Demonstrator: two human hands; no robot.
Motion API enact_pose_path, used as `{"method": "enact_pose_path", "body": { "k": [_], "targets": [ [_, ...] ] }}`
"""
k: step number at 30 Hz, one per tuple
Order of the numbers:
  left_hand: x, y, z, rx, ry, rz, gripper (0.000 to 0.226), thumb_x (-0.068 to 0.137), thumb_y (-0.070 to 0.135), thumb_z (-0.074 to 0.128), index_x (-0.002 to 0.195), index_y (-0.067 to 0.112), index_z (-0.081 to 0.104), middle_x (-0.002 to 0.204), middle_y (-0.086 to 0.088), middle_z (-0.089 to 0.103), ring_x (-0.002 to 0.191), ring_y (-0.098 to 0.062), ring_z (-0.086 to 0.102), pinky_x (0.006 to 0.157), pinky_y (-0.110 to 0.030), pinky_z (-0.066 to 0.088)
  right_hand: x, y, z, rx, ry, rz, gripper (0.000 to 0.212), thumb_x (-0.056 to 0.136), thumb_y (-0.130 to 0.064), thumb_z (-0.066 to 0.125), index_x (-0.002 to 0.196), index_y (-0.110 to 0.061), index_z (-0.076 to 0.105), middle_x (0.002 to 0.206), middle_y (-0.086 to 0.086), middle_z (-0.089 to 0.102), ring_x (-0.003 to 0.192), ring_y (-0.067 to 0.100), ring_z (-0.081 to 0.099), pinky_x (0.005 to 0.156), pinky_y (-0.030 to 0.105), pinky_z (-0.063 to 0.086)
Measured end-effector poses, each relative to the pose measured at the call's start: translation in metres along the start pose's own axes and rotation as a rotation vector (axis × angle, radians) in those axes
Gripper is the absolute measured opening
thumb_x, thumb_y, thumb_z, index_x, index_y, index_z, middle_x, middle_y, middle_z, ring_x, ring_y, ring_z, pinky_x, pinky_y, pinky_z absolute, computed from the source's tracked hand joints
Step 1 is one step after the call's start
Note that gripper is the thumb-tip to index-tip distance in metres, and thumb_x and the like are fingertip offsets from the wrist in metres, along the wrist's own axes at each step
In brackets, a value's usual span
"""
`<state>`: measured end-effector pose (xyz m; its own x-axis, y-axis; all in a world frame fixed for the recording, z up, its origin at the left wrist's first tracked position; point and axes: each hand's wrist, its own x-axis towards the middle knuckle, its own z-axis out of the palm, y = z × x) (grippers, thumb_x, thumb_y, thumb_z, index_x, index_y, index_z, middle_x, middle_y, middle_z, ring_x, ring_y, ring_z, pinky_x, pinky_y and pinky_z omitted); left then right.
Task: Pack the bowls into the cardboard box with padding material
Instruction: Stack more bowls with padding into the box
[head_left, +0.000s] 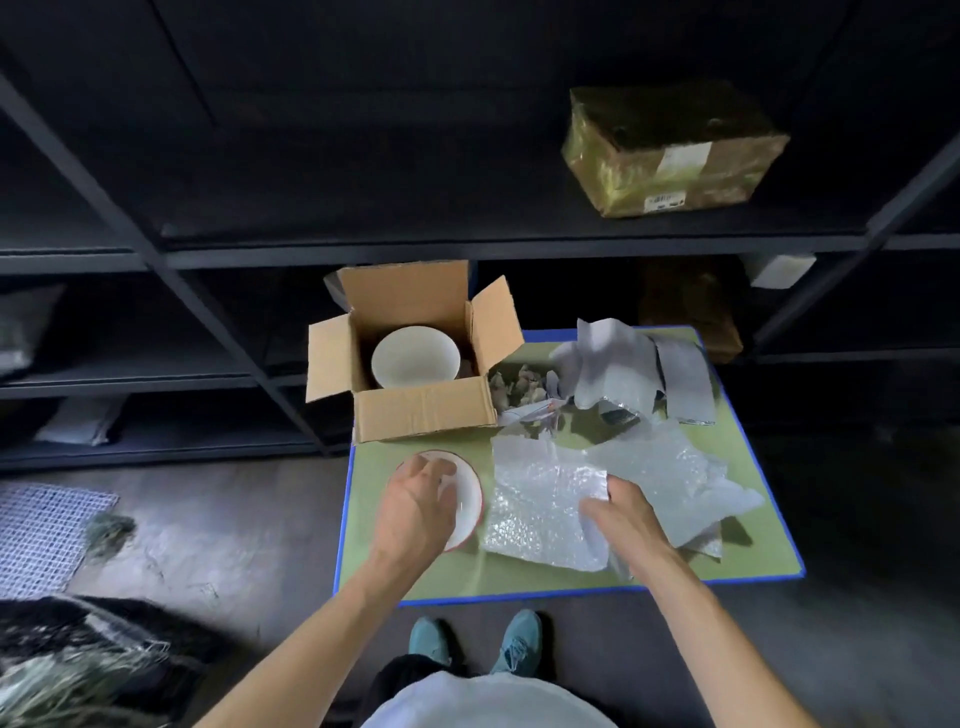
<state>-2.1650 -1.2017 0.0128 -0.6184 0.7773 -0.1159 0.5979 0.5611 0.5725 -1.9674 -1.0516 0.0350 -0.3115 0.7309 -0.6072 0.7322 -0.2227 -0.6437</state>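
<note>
An open cardboard box (423, 413) stands at the far left of a small green table (753, 551). Inside it sits a white bowl (415, 358), upright. A second white bowl with a red rim (467, 499) rests on the table in front of the box. My left hand (415, 506) lies over this bowl, fingers curled on its rim and inside. To its right a sheet of bubble wrap (540, 499) is spread out. My right hand (623, 514) pinches the sheet's right edge.
More padding lies on the table: foam sheets (670, 467), silvery wrap (623, 364) and crumpled paper (519, 387) beside the box. Dark metal shelving (467, 244) rises behind, holding a taped parcel (670, 150). My feet (472, 642) stand at the table's near edge.
</note>
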Motion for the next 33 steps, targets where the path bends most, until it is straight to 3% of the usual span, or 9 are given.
{"method": "enact_pose_path", "body": {
  "k": [3,7,11,16,22,28,33],
  "targets": [
    [-0.004,-0.019,-0.014,0.037,0.061,-0.052,0.028,0.094,0.018,0.057,0.122,0.016,0.061,0.108,-0.002,0.055,0.096,-0.025,0.056,0.069,-0.031,0.041,0.001,0.002,0.015,-0.029,-0.005,-0.025,0.018,0.078,-0.013,0.051,0.086,-0.02,0.066,0.086,0.007,0.07,0.088,0.034,0.066,0.07,0.034,0.048],
    [-0.003,-0.038,-0.025,0.105,0.029,-0.104,0.038,0.093,0.022,0.061,0.129,0.016,0.05,0.113,-0.003,0.05,0.103,-0.026,0.053,0.07,-0.034,0.044,-0.008,-0.005,0.029,-0.042,0.015,-0.018,0.023,0.084,-0.011,0.048,0.096,-0.022,0.064,0.089,0.004,0.068,0.08,0.025,0.061,0.07,0.033,0.046],
    [0.002,-0.05,-0.025,0.173,-0.112,-0.183,0.03,0.092,0.017,0.056,0.12,0.013,0.046,0.108,-0.006,0.048,0.08,-0.03,0.051,0.066,-0.036,0.04,-0.015,-0.005,0.035,-0.032,0.06,-0.018,0.03,0.088,-0.012,0.046,0.113,-0.02,0.06,0.089,-0.002,0.06,0.076,0.018,0.054,0.065,0.03,0.04],
    [0.008,-0.047,-0.027,0.077,-0.156,-0.18,0.015,0.094,0.002,0.043,0.107,0.007,0.049,0.093,-0.007,0.055,0.072,-0.026,0.051,0.061,-0.034,0.041,-0.02,0.0,0.034,-0.002,0.084,-0.009,0.017,0.087,-0.012,0.049,0.098,-0.02,0.06,0.082,0.005,0.054,0.071,0.019,0.047,0.065,0.032,0.036],
    [0.015,-0.041,-0.038,0.044,-0.137,-0.159,0.013,0.092,0.003,0.036,0.088,0.012,0.044,0.077,-0.004,0.059,0.059,-0.025,0.059,0.053,-0.037,0.048,-0.017,0.006,0.029,0.053,0.105,-0.002,0.028,0.084,-0.005,0.047,0.094,-0.022,0.067,0.089,0.004,0.071,0.087,0.03,0.064,0.072,0.034,0.049],
    [0.013,-0.011,-0.045,-0.059,-0.217,-0.076,0.011,0.097,0.015,0.042,0.099,0.013,0.052,0.085,-0.005,0.066,0.068,-0.026,0.066,0.059,-0.039,0.054,-0.019,0.009,0.022,0.151,0.091,0.02,0.027,0.085,-0.004,0.046,0.094,-0.018,0.067,0.089,0.005,0.068,0.08,0.023,0.057,0.069,0.032,0.043],
    [0.017,0.018,-0.046,-0.174,-0.303,-0.015,0.013,0.095,0.014,0.042,0.103,0.018,0.051,0.078,-0.006,0.069,0.047,-0.019,0.066,0.051,-0.029,0.052,-0.021,0.007,0.018,0.236,0.069,0.051,0.029,0.073,-0.008,0.051,0.092,-0.019,0.068,0.092,0.005,0.07,0.092,0.028,0.062,0.074,0.033,0.048]
  ]
}}
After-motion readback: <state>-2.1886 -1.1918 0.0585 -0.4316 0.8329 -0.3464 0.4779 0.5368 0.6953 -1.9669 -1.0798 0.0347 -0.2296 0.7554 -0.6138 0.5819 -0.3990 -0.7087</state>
